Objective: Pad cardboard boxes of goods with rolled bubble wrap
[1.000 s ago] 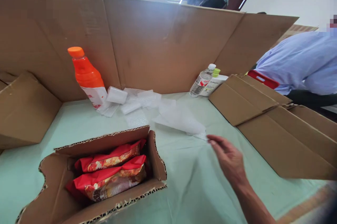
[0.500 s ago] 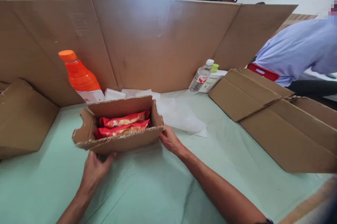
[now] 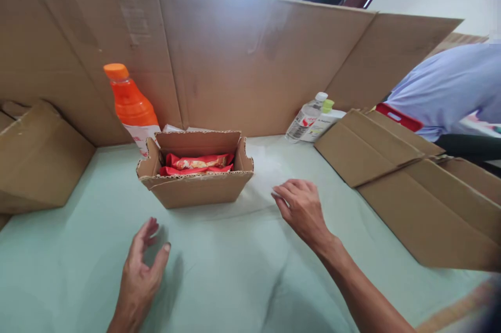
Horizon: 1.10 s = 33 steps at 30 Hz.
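Observation:
An open cardboard box with a ragged top edge stands on the table, holding red snack packets. My left hand is in front of the box, apart from it, thumb and fingers spread with nothing between them. To the box's right, my right hand has its fingertips pinched together on what looks like the edge of a translucent bubble wrap sheet. The sheet's far part is blurred, and some of it is hidden behind the box and my hand.
Behind the box stands an orange drink bottle. A clear water bottle and a white container are at the back right. Cardboard lies right, another cardboard piece left, and a tall cardboard panel behind. A person sits beyond.
Both hands have let go of the box, which now rests on the table. My left hand has drawn back towards me; my right has moved right onto the wrap. The view has shifted slightly.

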{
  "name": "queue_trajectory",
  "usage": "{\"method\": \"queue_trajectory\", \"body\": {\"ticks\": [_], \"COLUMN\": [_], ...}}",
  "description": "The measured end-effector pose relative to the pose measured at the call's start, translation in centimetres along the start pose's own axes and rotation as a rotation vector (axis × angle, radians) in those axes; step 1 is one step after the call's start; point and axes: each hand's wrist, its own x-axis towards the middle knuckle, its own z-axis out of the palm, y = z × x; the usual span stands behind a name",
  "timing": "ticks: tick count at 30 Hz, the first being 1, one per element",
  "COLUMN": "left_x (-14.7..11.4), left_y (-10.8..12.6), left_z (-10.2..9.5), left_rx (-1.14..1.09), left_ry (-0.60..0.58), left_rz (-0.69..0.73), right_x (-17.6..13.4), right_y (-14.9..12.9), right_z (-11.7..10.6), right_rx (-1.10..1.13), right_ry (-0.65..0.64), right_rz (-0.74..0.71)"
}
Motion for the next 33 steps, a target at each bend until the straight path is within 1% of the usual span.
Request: {"method": "queue_trajectory", "body": {"ticks": [2, 3, 4, 5, 7, 9, 10, 12, 16, 18, 20, 22, 24, 27, 30, 33], "left_x": [-2.4, -3.6, -4.6, -5.5, -6.6, -7.0, -6.9, -6.1, -3.1, -1.1, 0.8, 2.2, 3.0, 3.4, 3.6, 4.2], "left_y": [-0.2, 0.0, 0.3, 0.7, 1.7, 2.6, 2.8, 3.0, 2.4, 2.2, 2.2, 2.3, 2.6, 3.0, 3.4, 4.1], "left_z": [-0.3, -0.1, 0.3, 0.7, 1.8, 2.5, 2.6, 2.2, 0.3, -0.3, -0.4, -0.1, 0.3, 1.1, 2.4, 4.0], "left_rx": [-0.059, -0.123, -0.202, -0.281, -0.364, -0.288, -0.225, -0.144, -0.147, -0.108, -0.078, -0.063, -0.039, -0.008, 0.014, 0.047], "left_ry": [-0.148, -0.24, -0.326, -0.395, -0.47, -0.476, -0.455, -0.395, -0.265, -0.219, -0.203, -0.221, -0.272, -0.357, -0.436, -0.459], "left_rz": [-0.079, -0.115, -0.145, -0.17, -0.212, -0.248, -0.26, -0.262, -0.203, -0.157, -0.112, -0.083, -0.059, -0.025, 0.011, 0.055], "right_x": [-1.9, -2.9, -3.8, -4.6, -6.0, -6.8, -7.1, -7.5, -8.3, -8.8, -9.3, -9.9, -10.3, -10.4, -10.2, -10.5], "right_y": [-2.7, -4.6, -6.7, -9.0, -13.6, -17.2, -18.4, -19.3, -18.3, -18.1, -18.8, -20.0, -21.1, -22.2, -22.9, -23.3], "right_z": [-1.5, -2.0, -2.2, -2.2, -1.7, -1.3, -1.3, -1.8, -3.9, -4.8, -5.3, -5.5, -5.6, -5.7, -5.9, -5.8], "right_rx": [0.014, 0.035, 0.065, 0.103, 0.193, 0.28, 0.314, 0.324, 0.215, 0.25, 0.328, 0.418, 0.511, 0.608, 0.663, 0.71], "right_ry": [0.07, 0.072, 0.046, -0.004, -0.152, -0.3, -0.361, -0.469, -0.647, -0.693, -0.715, -0.733, -0.751, -0.764, -0.797, -0.78], "right_rz": [-0.026, -0.044, -0.067, -0.091, -0.145, -0.212, -0.246, -0.28, -0.289, -0.35, -0.394, -0.4, -0.399, -0.398, -0.435, -0.447]}}
